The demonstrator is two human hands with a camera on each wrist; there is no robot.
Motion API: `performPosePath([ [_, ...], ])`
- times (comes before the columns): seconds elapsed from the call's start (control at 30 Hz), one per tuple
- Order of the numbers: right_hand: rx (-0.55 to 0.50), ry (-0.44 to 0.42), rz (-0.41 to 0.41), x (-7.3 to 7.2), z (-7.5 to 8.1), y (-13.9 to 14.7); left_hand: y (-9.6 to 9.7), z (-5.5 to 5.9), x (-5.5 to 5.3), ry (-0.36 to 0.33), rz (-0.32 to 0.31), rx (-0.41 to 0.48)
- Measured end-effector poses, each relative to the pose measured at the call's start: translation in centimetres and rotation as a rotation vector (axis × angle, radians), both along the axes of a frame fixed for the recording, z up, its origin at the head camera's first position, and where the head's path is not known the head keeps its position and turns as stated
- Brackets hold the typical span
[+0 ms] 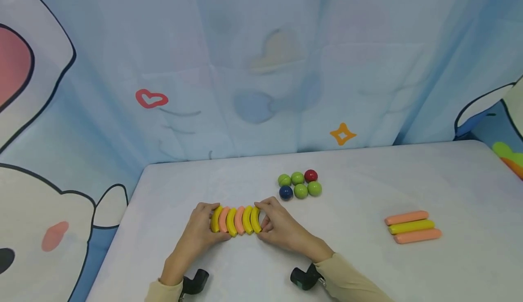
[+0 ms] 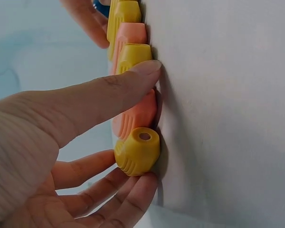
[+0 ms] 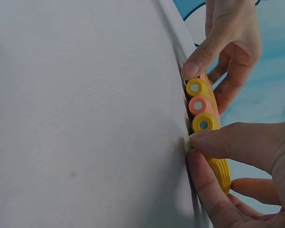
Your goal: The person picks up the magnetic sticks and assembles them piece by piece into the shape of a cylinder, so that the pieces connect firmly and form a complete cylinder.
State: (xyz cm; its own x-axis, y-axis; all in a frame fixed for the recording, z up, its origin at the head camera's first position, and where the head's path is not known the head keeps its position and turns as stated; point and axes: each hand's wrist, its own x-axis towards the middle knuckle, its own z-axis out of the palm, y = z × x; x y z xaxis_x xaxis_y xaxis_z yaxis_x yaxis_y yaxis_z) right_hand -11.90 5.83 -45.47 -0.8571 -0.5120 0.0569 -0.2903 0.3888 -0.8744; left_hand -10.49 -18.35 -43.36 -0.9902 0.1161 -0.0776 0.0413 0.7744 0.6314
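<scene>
1. beige sleeves point(image 1: 351, 280), nearest the viewer, behind both hands; a black wrist camera point(image 1: 196, 281) projects inward from the left wrist and another, the right-hand camera point(image 1: 304, 279), from the right.
2. left hand point(image 1: 201, 225): gripping the left end of the row, thumb across the near ends, fingers at the outer side and far ends.
3. right hand point(image 1: 283, 227): pinching the right end of the row, its thumb at the near ends and index finger at the far end.
4. row of curved rods point(image 1: 231, 222), between the two hands on the white tabletop point(image 1: 351, 211): six pieces side by side, ordered from the left hand as yellow, pink, yellow, pink, yellow, yellow; round discs show in several near ends.
5. straight rods point(image 1: 411, 227), well to the right of the right hand: pink, yellow and pink, lying side by side.
6. balls, beyond the right hand, in two rows of three: nearer, a dark blue ball point(image 1: 286, 193) and two green; farther, two green and a red ball point(image 1: 311, 175).
7. light blue curtain point(image 1: 261, 29), beyond both hands, printed with a red heart point(image 1: 140, 101) and an orange star point(image 1: 335, 134).
</scene>
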Motion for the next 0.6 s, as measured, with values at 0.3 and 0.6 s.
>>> performPosePath([
  [0.3, 0.054, -0.028, -0.012, 0.2, 0.8, -0.2, -0.1, 0.4, -0.1, -0.020, -0.003, -0.027],
  [0.6, 0.111, 0.123, -0.023, -0.2, 3.2, 2.3, 1.4, 1.4, 0.4, 0.036, 0.043, -0.084],
])
